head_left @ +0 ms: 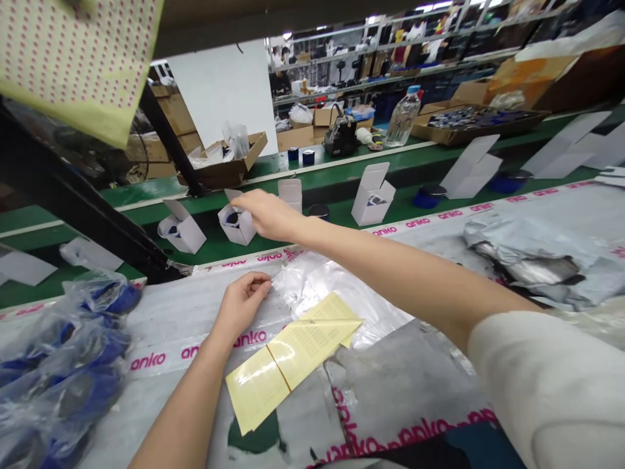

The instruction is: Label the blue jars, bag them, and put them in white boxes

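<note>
– While the right hand [271, 213] is at the white carton [245, 229] on the far conveyor [405, 210], what stage shows?
– Dark item [232, 219] inside; carton unclosed. Left hand [244, 301]: fingers curled; neither grip can be determined.

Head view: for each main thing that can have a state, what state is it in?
Right hand: at a white box, grip unclear
White box: open
Left hand: curled, grip unclear
Yellow sheets: lying overlapped
Bottle: standing, capped
Blue items at left: bagged in clear plastic
Brown carton: open
</note>
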Motion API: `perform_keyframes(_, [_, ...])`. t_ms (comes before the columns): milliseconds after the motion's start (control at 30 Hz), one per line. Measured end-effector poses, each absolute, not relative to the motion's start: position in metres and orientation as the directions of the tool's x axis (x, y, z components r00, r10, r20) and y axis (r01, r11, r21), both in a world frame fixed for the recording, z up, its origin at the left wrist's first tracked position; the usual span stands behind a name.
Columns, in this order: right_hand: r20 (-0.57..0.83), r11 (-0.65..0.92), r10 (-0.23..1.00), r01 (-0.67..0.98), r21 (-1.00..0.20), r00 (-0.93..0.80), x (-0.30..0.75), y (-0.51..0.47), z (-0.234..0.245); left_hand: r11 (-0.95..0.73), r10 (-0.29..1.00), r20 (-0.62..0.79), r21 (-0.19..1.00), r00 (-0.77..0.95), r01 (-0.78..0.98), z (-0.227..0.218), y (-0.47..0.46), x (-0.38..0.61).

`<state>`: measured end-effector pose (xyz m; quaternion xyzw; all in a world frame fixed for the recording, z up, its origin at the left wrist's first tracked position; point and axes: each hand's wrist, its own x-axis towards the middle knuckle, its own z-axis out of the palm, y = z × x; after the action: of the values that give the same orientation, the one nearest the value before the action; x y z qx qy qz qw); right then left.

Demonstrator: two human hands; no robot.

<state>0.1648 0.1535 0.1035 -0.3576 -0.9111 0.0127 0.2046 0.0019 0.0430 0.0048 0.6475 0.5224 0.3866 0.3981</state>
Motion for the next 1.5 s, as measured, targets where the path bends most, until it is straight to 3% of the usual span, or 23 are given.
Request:
perform_keyframes(33, [0.334,0.673,0.739,0.663,-0.327,-0.585,0.181,0.141,0.104,-0.14,0.984,0.087,0.921,0.156,0.364,0.005,0.042,0.002])
perform_keyframes(67, [0.271,0.629,0.777,0.68,-0.376,-0.568,0.198,0.127,0.103,-0.143,0.983,0.091,0.922,0.158,0.36,0.006,0.041,0.002])
perform_keyframes(167, [0.062,0.544,0.811,0.713,-0.443,-0.581,0.255,0.091,0.092,-0.172,0.978,0.114,0.91,0.172,0.377,0.014,0.035,0.005])
perform_keyframes(233, [-0.003,0.465,0.851,0.756,-0.461,-0.526,0.285,0.075,0.079,-0.237,0.963,0.152,0.873,0.224,0.427,0.021,0.029,0.01])
perform_keyframes(400, [0.123,0.226,0.974,0.856,-0.464,-0.191,0.306,0.092,0.054,-0.341,0.862,0.082,0.824,0.501,0.452,0.029,0.013,0.028])
perform_keyframes(533, [0.233,0.177,0.97,0.855,-0.488,-0.068,0.29,0.146,0.047,-0.403,0.797,0.046,0.783,0.603,0.473,0.028,0.01,0.033])
perform_keyframes(700, [0.152,0.184,0.981,0.803,-0.566,-0.118,0.277,0.182,0.048,-0.335,0.813,0.011,0.827,0.583,0.452,0.028,0.013,0.026])
perform_keyframes(833, [0.131,0.243,0.969,0.721,-0.65,-0.208,0.276,0.15,0.058,-0.265,0.907,0.084,0.876,0.413,0.403,0.022,0.018,0.022])
perform_keyframes(900, [0.066,0.258,0.943,0.592,-0.763,-0.325,0.275,0.123,0.067,-0.254,0.942,0.143,0.896,0.302,0.366,0.017,0.021,0.021])
perform_keyframes(967, [-0.03,0.146,0.892,0.351,-0.925,-0.451,0.27,0.097,0.076,-0.25,0.959,0.186,0.913,0.214,0.322,0.015,0.022,0.021])
perform_keyframes(1067, [-0.086,0.024,0.824,0.185,-0.982,-0.559,0.256,0.071,0.084,-0.31,0.947,0.266,0.903,0.18,0.299,0.017,0.02,0.022])
perform_keyframes(1200, [-0.034,0.1,0.805,0.191,-0.976,-0.593,0.235,0.056,0.081,-0.405,0.913,0.347,0.839,0.216,0.364,0.024,0.013,0.025])
perform_keyframes(1367, [0.008,0.193,0.922,0.443,-0.876,-0.386,0.217,0.043,0.067,-0.4,0.916,0.337,0.8,0.218,0.446,0.025,0.011,0.028])
perform_keyframes(1500, [0.07,0.303,0.876,0.432,-0.85,-0.477,0.213,0.037,0.064,-0.363,0.928,0.284,0.832,0.24,0.419,0.021,0.014,0.029])
